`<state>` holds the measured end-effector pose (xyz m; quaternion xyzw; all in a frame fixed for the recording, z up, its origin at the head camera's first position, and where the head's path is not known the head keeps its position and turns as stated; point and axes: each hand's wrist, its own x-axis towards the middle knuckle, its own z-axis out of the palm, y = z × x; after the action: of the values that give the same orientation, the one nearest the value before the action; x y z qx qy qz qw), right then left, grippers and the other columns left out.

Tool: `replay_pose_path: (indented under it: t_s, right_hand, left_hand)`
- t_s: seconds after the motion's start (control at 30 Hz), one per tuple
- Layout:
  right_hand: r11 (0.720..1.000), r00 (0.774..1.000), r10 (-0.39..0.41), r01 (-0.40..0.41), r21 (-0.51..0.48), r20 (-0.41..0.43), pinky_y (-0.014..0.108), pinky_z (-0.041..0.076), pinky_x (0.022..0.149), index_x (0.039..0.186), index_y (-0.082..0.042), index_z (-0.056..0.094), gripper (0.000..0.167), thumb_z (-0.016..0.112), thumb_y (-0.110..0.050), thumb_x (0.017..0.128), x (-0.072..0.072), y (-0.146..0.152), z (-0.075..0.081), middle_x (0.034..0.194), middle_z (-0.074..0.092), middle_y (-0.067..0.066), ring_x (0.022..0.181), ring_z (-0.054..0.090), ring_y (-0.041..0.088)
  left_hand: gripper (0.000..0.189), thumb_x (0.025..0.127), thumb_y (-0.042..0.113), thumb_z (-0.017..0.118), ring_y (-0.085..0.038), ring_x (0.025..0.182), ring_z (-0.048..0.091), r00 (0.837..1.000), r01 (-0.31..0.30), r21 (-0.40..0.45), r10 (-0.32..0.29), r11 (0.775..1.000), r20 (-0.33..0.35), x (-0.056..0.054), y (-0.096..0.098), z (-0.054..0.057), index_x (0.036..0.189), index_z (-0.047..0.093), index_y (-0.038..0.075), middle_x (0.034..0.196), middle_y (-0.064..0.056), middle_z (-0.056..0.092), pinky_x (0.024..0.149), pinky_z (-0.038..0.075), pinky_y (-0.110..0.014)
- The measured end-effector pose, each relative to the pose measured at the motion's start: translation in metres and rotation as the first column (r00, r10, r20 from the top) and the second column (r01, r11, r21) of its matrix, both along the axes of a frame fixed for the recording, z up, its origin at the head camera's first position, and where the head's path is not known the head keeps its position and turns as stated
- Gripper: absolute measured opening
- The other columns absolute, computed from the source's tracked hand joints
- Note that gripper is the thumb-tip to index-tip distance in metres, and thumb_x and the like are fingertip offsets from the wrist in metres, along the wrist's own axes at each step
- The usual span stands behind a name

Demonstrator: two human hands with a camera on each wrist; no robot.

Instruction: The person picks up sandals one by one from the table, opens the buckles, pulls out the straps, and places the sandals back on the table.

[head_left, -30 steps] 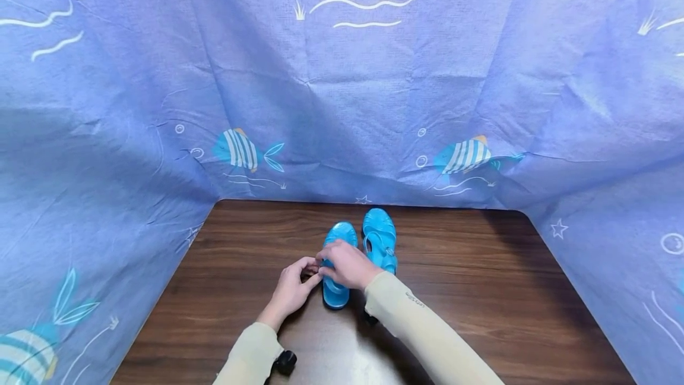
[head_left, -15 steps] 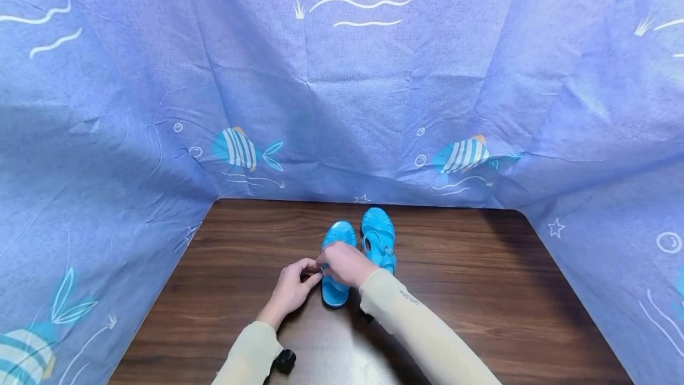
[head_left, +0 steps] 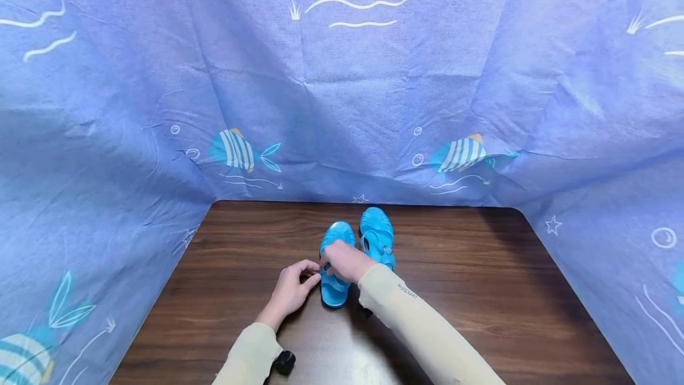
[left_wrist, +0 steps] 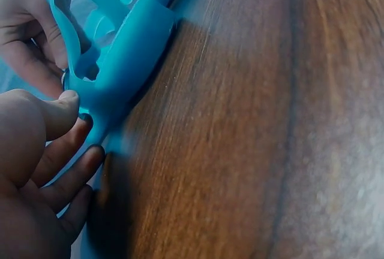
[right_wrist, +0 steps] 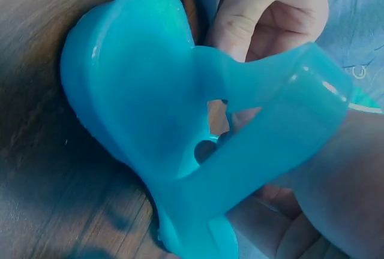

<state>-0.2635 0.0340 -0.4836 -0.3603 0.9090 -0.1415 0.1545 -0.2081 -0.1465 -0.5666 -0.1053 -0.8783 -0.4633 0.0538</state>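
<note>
Two light-blue plastic sandals stand toes away on the table. My right hand (head_left: 347, 261) reaches over the left sandal (head_left: 338, 232), and its curled fingers pinch the strap at the sandal's outer side. Against that same side, my left hand (head_left: 291, 289) holds the edge between thumb and fingers. In the left wrist view, the left thumb (left_wrist: 63, 112) touches the sandal's side (left_wrist: 135, 49) below the strap opening; a small buckle part shows between the hands. The right wrist view has the heel strap (right_wrist: 270, 145) covering part of the right fingers. The right sandal (head_left: 376, 223) stands apart.
The dark wood-grain table (head_left: 470, 290) stretches to both sides of the sandals. A blue fish-print cloth (head_left: 342, 106) hangs behind and along both sides. A black wrist camera (head_left: 285, 362) sits under the left sleeve.
My right hand has shifted slightly, its fingers turning down more at the strap. The left hand stays at the sandal's side, and both sandals keep their places.
</note>
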Motion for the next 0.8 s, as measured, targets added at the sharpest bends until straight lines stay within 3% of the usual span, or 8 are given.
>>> replay_pose_path:
  t_s: [0.37,0.63,0.8]
  right_hand:
    - [0.992,0.985,0.129,-0.13,0.001,-0.112,0.015,0.054,0.071,0.107,-0.012,0.083,0.012,0.074,-0.015,0.1,0.0,0.007,-0.003,0.091,0.076,-0.003,0.08,0.067,0.002]
    - [0.983,0.975,0.156,-0.168,-0.07,-0.156,0.016,0.044,0.059,0.096,-0.01,0.081,0.01,0.071,-0.011,0.099,-0.001,0.011,-0.01,0.072,0.063,-0.006,0.063,0.054,0.003]
    - [0.975,0.977,0.136,-0.162,-0.154,-0.165,0.015,0.047,0.064,0.101,-0.009,0.08,0.009,0.072,-0.011,0.099,0.001,0.015,-0.014,0.083,0.069,-0.004,0.072,0.059,0.004]
  left_hand:
    - [0.011,0.099,0.012,0.075,-0.011,0.095,0.069,0.999,-0.018,0.022,0.016,1.0,0.049,0.001,0.0,-0.001,0.109,0.076,0.017,0.099,0.007,0.074,0.088,0.057,-0.034]
    - [0.013,0.098,0.013,0.075,-0.011,0.094,0.069,0.999,-0.023,0.043,0.021,0.999,0.047,0.0,0.001,0.001,0.111,0.075,0.017,0.099,0.007,0.074,0.089,0.058,-0.038]
    - [0.013,0.097,0.013,0.077,-0.01,0.092,0.069,0.999,-0.026,0.074,0.025,0.997,0.023,0.0,0.001,0.001,0.109,0.076,0.018,0.096,0.008,0.074,0.086,0.058,-0.034]
